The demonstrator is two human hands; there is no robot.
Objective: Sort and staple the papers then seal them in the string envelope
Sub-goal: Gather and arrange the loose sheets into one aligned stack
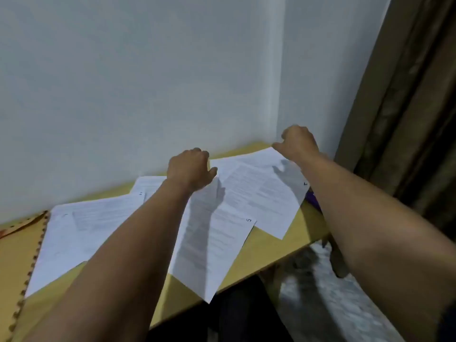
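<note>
- The papers lie fanned loosely over the tabletop, overlapping at odd angles, so this reads as the sorting stage, with nothing yet squared into one stack.
- The left hand reaches to the far end of sheet 5; its fingers curl down over that edge and the thumb lies against the paper, probably to draw the sheet out of the spread. Whether this grip truly pinches the sheet cannot be told, since the fingertips are hidden.
- The right hand is at the far corner of sheet 2, fingers curled; the contact is hidden, so its grip cannot be told either.
- Handwritten numbers at the sheets' corners likely give the order to sort by; sheet 4 shows one by the left forearm.
- More sheets lie at the left, one partly over the tan envelope at the tabletop's left end.
- A purple object, too hidden to name, peeks from under sheet 2.
</note>
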